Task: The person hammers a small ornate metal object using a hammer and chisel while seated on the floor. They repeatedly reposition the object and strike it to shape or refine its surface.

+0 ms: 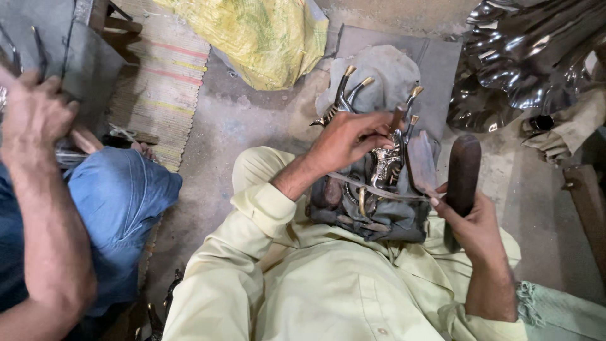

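Left hand [344, 142] steadies antlered figurine [379, 136], antlers away.

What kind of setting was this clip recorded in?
Probably a small metal-craft workshop, worked at floor level. The left hand steadies an ornate metal piece with brass-tipped prongs, the right hand grips a dark wooden handle, and polished wavy sheet metal lies nearby.

Hands: three, the left hand [346, 140], the right hand [472, 222], a co-worker's hand [33, 113]
Metal ornaments: one [379, 158]
Wooden handles: one [463, 172]
Yellow sacks: one [259, 35]
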